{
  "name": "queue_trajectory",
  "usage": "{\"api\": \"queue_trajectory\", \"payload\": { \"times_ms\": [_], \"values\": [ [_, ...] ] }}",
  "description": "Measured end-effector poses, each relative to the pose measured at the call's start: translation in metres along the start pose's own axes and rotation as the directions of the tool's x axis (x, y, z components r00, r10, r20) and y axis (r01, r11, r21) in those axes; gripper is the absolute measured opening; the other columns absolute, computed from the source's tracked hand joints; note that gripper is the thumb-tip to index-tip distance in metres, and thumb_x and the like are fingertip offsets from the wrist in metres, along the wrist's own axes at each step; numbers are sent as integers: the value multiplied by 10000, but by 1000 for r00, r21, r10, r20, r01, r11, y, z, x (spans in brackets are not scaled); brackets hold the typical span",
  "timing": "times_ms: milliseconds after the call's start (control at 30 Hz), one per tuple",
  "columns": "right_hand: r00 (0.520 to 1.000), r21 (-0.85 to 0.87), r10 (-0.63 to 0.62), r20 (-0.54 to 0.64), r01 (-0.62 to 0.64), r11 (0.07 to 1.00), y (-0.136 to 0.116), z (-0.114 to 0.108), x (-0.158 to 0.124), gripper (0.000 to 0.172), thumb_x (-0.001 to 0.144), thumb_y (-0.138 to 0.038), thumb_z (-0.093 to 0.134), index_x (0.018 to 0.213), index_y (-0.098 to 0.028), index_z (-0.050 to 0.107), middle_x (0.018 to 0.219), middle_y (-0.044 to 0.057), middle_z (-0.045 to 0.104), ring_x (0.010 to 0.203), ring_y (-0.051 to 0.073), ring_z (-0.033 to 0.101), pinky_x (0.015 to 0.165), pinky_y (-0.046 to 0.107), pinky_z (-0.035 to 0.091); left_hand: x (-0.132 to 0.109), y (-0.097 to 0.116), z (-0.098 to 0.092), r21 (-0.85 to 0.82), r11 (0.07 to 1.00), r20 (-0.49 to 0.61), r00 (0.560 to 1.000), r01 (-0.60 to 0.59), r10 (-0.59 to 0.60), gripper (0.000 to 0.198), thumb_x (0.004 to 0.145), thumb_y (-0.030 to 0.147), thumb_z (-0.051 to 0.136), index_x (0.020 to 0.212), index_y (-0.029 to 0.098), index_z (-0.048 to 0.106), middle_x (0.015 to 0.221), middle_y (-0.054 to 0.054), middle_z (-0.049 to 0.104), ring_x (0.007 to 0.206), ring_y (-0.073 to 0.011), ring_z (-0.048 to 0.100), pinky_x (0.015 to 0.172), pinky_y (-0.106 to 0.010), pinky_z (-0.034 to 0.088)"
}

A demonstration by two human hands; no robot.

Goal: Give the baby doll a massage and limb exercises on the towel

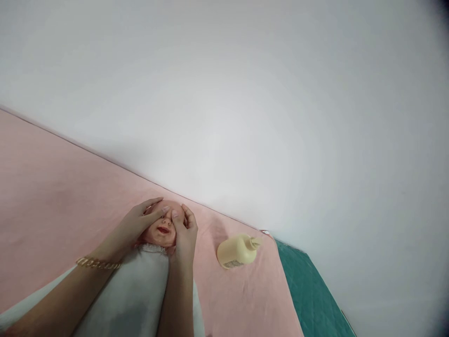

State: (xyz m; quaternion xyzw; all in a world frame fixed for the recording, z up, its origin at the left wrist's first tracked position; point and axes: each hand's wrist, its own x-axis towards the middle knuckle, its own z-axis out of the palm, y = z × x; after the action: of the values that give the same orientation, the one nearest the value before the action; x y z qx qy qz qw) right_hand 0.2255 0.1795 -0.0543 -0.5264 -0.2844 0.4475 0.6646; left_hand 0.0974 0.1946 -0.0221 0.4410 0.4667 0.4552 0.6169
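A baby doll (163, 236) in a pale garment lies face up, its red mouth showing between my hands. My left hand (140, 221) cups one side of its head, with the thumb laid by the eye and the fingers along the crown. Around the other side curls my right hand (186, 234), its thumb beside the nose bridge and its fingers bent at the temple. Both thumbs cover most of the doll's eyes. The doll's pale clothing (140, 285) stretches down between my forearms. A gold bracelet (98, 263) circles my left wrist.
A pale yellow pump bottle (236, 251) is to the right of the doll. Pink cloth (63, 187) lies under everything, bordered by a white wall (224, 103) behind. Past the cloth's right edge shows a green quilted surface (308, 290).
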Motion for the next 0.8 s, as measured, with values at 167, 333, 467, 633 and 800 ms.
{"api": "queue_trajectory", "payload": {
  "times_ms": [167,333,467,633,800],
  "values": [
    [999,-16,-16,-29,15,1000,0,0,0,526,644,-390,826,1105,-173,697,1149,92,724,1069,245,668,944,368,549,-1,0,-2,-11,998,9,998,56,-56,815,621,580,829,1278,155,602,1174,-150,703,1053,-324,694,782,-320,613],
    [1000,55,-17,-21,18,998,9,-1,6,438,697,-403,758,1076,-185,723,1155,81,734,1087,236,665,948,370,549,10,-18,-3,-46,999,19,999,-27,28,703,764,637,703,1279,169,606,1246,-152,673,1120,-308,668,831,-318,601],
    [999,112,-5,-41,9,994,15,-3,9,381,735,-372,727,1067,-186,746,1163,81,743,1068,228,679,932,364,561,11,-16,0,-11,998,-39,997,-69,68,679,725,637,658,1204,155,654,1344,-159,623,1238,-332,596,947,-363,566],
    [998,156,14,-55,-5,988,16,-3,9,371,746,-379,736,1066,-192,762,1158,87,749,1051,236,694,924,385,574,6,-3,3,-30,999,-123,992,-40,36,731,601,598,618,1156,126,678,1313,-179,638,1294,-376,543,1039,-446,515],
    [999,105,-18,-28,21,994,11,-1,6,435,788,-471,735,1110,-179,741,1144,96,748,1098,237,679,939,378,567,3,-1,3,30,996,-81,993,-84,86,653,662,602,618,1126,145,676,1308,-163,643,1243,-355,589,954,-393,565]
  ]
}}
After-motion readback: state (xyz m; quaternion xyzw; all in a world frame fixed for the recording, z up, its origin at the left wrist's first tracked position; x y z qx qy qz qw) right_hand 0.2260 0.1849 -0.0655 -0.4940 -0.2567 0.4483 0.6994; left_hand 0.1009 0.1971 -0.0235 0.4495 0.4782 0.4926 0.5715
